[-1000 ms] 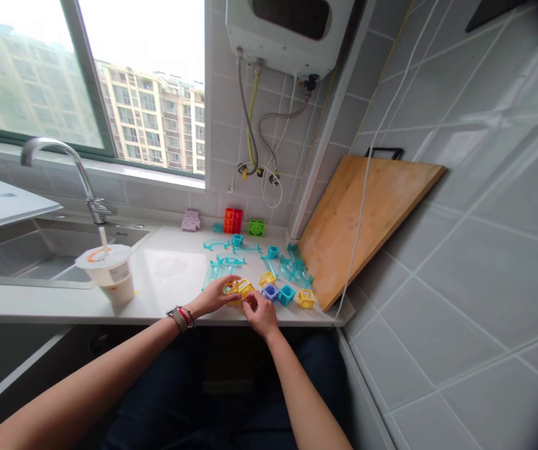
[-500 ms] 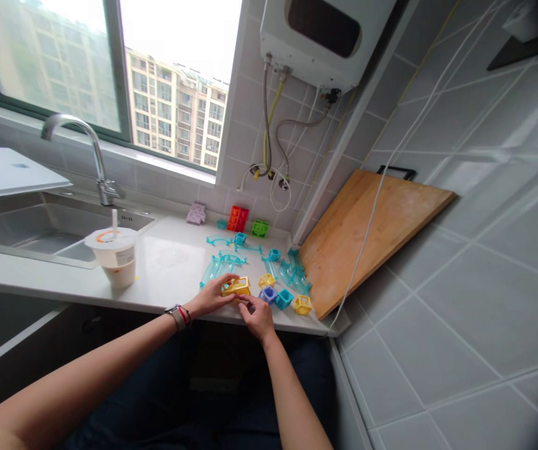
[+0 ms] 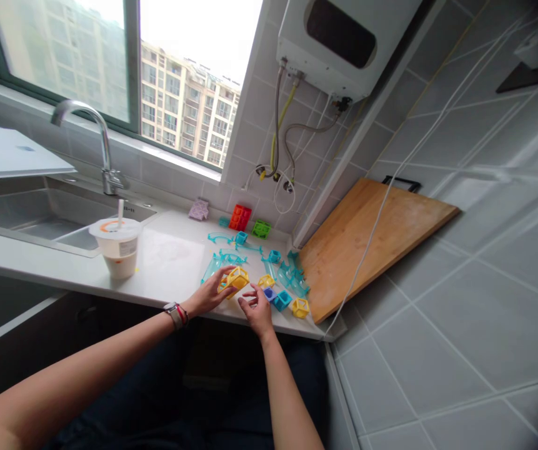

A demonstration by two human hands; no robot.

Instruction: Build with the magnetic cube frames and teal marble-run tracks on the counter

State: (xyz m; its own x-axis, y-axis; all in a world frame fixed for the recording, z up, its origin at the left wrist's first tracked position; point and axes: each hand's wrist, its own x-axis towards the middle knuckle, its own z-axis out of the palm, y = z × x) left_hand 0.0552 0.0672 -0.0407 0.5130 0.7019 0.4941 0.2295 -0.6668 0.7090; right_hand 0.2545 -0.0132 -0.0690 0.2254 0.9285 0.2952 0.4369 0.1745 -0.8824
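Observation:
My left hand (image 3: pixel 211 292) is closed around yellow toy block pieces (image 3: pixel 237 278), cube-shaped with open frames, held above the counter's front part. Just right of them, my right hand (image 3: pixel 257 309) has its fingers apart and nothing visible in it. Beyond its fingers lie a yellow cube block (image 3: pixel 265 282) and a purple cube block (image 3: pixel 269 293), partly covered by the hand. A teal cube block (image 3: pixel 282 300) and another yellow cube block (image 3: pixel 300 307) rest farther right. Clear teal track pieces (image 3: pixel 212 267) lie behind my left hand.
A lidded drink cup with a straw (image 3: pixel 117 247) stands left, beside the sink (image 3: pixel 95 209). Red (image 3: pixel 240 217), green (image 3: pixel 261 229) and lilac (image 3: pixel 199 210) pieces sit along the wall. A wooden board (image 3: pixel 367 237) leans at the right, with a white cable (image 3: pixel 375 228) hanging before it.
My right hand has come away from the yellow pieces, its fingers now apart. My left hand has raised and tilted them slightly. The camera view has shifted a little.

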